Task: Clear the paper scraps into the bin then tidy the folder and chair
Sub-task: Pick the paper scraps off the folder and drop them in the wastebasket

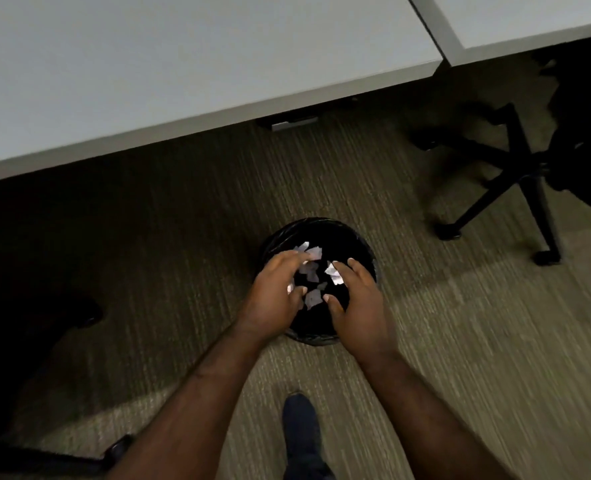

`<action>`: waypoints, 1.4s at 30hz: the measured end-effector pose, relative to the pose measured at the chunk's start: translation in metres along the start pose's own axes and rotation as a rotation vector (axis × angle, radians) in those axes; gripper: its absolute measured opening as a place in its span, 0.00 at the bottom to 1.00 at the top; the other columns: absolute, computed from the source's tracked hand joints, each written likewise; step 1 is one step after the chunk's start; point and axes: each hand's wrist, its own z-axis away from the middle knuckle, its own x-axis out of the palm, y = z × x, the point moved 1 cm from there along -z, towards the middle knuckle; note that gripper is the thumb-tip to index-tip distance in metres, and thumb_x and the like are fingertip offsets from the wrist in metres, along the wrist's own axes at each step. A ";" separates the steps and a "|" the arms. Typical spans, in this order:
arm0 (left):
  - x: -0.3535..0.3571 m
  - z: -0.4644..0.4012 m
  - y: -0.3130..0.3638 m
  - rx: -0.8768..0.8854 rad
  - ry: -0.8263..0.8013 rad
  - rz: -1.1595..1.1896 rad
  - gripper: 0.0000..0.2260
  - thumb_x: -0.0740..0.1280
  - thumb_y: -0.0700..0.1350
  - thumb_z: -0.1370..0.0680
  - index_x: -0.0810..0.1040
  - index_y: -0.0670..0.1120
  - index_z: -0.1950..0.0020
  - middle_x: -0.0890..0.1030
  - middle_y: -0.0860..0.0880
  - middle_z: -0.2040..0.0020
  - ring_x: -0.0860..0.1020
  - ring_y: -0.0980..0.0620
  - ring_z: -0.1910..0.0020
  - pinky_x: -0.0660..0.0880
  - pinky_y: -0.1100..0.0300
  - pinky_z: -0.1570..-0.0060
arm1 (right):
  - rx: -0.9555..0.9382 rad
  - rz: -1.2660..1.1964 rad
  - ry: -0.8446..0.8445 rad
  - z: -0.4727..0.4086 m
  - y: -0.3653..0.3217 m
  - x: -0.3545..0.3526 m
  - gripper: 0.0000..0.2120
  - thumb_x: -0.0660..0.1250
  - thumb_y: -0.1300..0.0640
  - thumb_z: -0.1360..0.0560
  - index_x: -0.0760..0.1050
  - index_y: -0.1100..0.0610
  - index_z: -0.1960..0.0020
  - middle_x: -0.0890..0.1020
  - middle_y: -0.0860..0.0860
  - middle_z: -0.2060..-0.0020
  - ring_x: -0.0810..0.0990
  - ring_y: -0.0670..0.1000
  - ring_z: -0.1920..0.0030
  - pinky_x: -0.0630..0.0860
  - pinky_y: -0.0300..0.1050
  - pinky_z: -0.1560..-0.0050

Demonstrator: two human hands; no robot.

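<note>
Paper scraps (313, 271) over black-lined bin (325, 230), between left hand (275, 297) and right hand (358, 306), both grips wide.

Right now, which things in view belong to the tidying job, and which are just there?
Part of the job:
- paper scraps, falling between both hands
- bin, black-lined, on the carpet
- left hand and right hand, open over the bin
- office chair, at right

Just there:
- desks
- second chair's base, lower left

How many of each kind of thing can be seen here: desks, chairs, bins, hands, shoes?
Desks: 2, a large one and a second at its right
Chairs: 2, one at right, one dark at left
Bins: 1
Hands: 2, left hand, right hand
Shoes: 1
Total: 8
</note>
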 end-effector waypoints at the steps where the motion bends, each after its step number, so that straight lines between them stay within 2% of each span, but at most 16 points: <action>1: -0.005 0.005 -0.001 -0.012 0.014 0.016 0.25 0.69 0.35 0.26 0.71 0.49 0.31 0.71 0.52 0.33 0.67 0.62 0.37 0.67 0.65 0.37 | -0.002 0.006 0.012 0.003 -0.003 0.000 0.26 0.69 0.57 0.25 0.67 0.51 0.28 0.65 0.51 0.26 0.66 0.52 0.29 0.69 0.48 0.35; 5: -0.042 0.033 -0.016 -0.069 0.131 0.055 0.28 0.69 0.36 0.26 0.66 0.48 0.27 0.68 0.51 0.29 0.66 0.57 0.31 0.66 0.59 0.31 | -0.077 0.003 0.064 0.010 -0.033 0.008 0.24 0.69 0.57 0.26 0.70 0.53 0.31 0.68 0.52 0.29 0.69 0.53 0.31 0.66 0.43 0.36; 8: -0.079 0.060 -0.031 -0.108 0.256 0.038 0.30 0.72 0.37 0.27 0.67 0.48 0.28 0.67 0.49 0.28 0.64 0.57 0.29 0.60 0.67 0.30 | -0.170 0.006 0.077 0.017 -0.071 0.015 0.23 0.70 0.59 0.27 0.71 0.54 0.32 0.71 0.53 0.31 0.70 0.53 0.33 0.64 0.41 0.36; 10: -0.112 0.086 -0.044 -0.159 0.350 0.026 0.30 0.72 0.38 0.27 0.66 0.49 0.27 0.66 0.49 0.27 0.62 0.57 0.28 0.58 0.71 0.31 | -0.269 0.005 0.067 0.026 -0.105 0.023 0.23 0.71 0.59 0.27 0.72 0.55 0.33 0.72 0.53 0.32 0.70 0.54 0.33 0.67 0.46 0.35; 13: -0.167 0.140 -0.068 -0.249 0.508 0.017 0.30 0.72 0.39 0.27 0.67 0.51 0.28 0.63 0.50 0.26 0.62 0.56 0.28 0.64 0.58 0.30 | -0.420 0.027 0.034 0.047 -0.158 0.043 0.24 0.71 0.58 0.27 0.72 0.55 0.33 0.72 0.53 0.33 0.69 0.55 0.33 0.68 0.53 0.33; 16: -0.222 0.205 -0.091 -0.315 0.656 -0.017 0.29 0.72 0.41 0.27 0.67 0.52 0.28 0.63 0.52 0.27 0.63 0.56 0.28 0.67 0.49 0.30 | -0.544 0.021 -0.027 0.076 -0.213 0.070 0.25 0.72 0.58 0.27 0.71 0.55 0.32 0.72 0.53 0.32 0.68 0.56 0.32 0.65 0.50 0.32; 18: -0.253 0.245 -0.103 -0.347 0.726 -0.042 0.29 0.72 0.42 0.27 0.66 0.54 0.28 0.63 0.53 0.27 0.63 0.57 0.29 0.67 0.47 0.31 | -0.617 0.007 -0.080 0.096 -0.251 0.089 0.26 0.72 0.57 0.28 0.70 0.55 0.32 0.72 0.52 0.32 0.68 0.56 0.31 0.61 0.47 0.32; 22: -0.303 0.316 -0.124 -0.405 0.855 -0.065 0.29 0.72 0.42 0.27 0.66 0.55 0.29 0.65 0.53 0.28 0.64 0.55 0.29 0.67 0.44 0.32 | -0.736 -0.013 -0.170 0.140 -0.323 0.129 0.26 0.72 0.55 0.28 0.70 0.53 0.32 0.71 0.50 0.32 0.66 0.54 0.30 0.62 0.48 0.33; 26: -0.343 0.386 -0.145 -0.476 0.997 -0.078 0.28 0.72 0.43 0.28 0.68 0.53 0.30 0.68 0.51 0.29 0.66 0.55 0.30 0.66 0.43 0.32 | -0.862 -0.050 -0.252 0.188 -0.390 0.166 0.26 0.72 0.56 0.28 0.71 0.53 0.32 0.72 0.50 0.32 0.67 0.53 0.31 0.68 0.55 0.33; 30: -0.369 0.447 -0.163 -0.574 1.091 -0.091 0.27 0.72 0.43 0.28 0.69 0.53 0.32 0.69 0.51 0.31 0.66 0.52 0.31 0.65 0.43 0.32 | -0.935 -0.021 -0.327 0.226 -0.439 0.194 0.27 0.72 0.54 0.28 0.70 0.51 0.31 0.70 0.49 0.31 0.65 0.52 0.30 0.69 0.60 0.34; 36: -0.398 0.518 -0.203 -0.786 1.251 -0.080 0.28 0.73 0.44 0.29 0.69 0.53 0.32 0.68 0.51 0.32 0.66 0.50 0.31 0.66 0.42 0.34 | -1.040 0.004 -0.415 0.267 -0.504 0.236 0.27 0.72 0.54 0.29 0.69 0.50 0.31 0.68 0.49 0.30 0.63 0.51 0.29 0.70 0.60 0.34; 42: -0.408 0.552 -0.252 -1.073 1.231 -0.058 0.30 0.70 0.53 0.27 0.63 0.56 0.27 0.63 0.52 0.27 0.59 0.49 0.27 0.62 0.41 0.32 | -1.134 0.048 -0.494 0.284 -0.544 0.290 0.26 0.73 0.55 0.29 0.71 0.51 0.32 0.69 0.49 0.30 0.64 0.50 0.30 0.70 0.60 0.35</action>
